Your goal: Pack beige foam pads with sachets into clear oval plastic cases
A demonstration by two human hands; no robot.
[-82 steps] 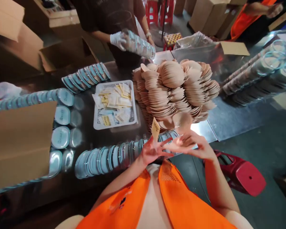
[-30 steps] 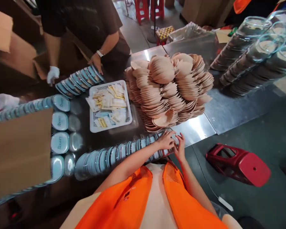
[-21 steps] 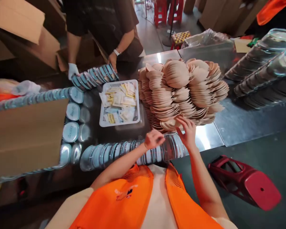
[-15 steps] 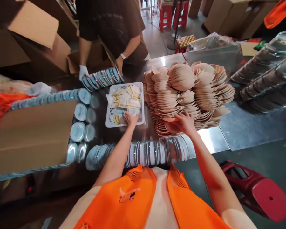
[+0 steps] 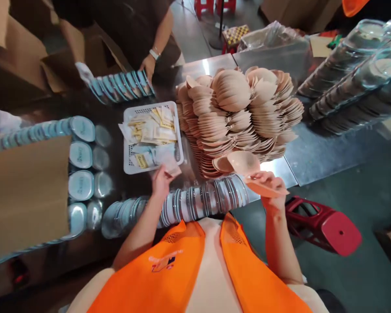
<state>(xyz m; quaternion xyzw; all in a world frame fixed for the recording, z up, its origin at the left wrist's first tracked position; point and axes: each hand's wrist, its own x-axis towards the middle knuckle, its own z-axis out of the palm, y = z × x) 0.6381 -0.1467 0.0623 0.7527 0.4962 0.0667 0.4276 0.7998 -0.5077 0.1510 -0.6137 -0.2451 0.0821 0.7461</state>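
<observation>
My left hand point(image 5: 161, 181) pinches a small whitish sachet point(image 5: 172, 167) just off the front right corner of a white plastic basket point(image 5: 127, 150). More white and yellow sachets point(image 5: 150, 130) lie inside it. My right hand point(image 5: 271, 191) is closed on a thin tan bowl-shaped piece point(image 5: 244, 162), raised at the near edge of a large heap of similar nested pieces point(image 5: 233, 91). Whether it holds one piece or two, I cannot tell. Between my body and the basket lies a row of clear lidded containers point(image 5: 195, 202) on its side.
A co-worker's hands point(image 5: 148, 66) hold a row of containers point(image 5: 124, 87) across the metal table. Cardboard point(image 5: 26, 195) and more containers point(image 5: 81, 184) are at left. Tall clear stacks point(image 5: 345, 56) stand at right, with a red stool point(image 5: 340, 232) on the floor.
My left hand has drawn back out of the basket with a sachet. My right hand has pulled a tan bowl-shaped piece off the heap, toward the right. The view has shifted.
</observation>
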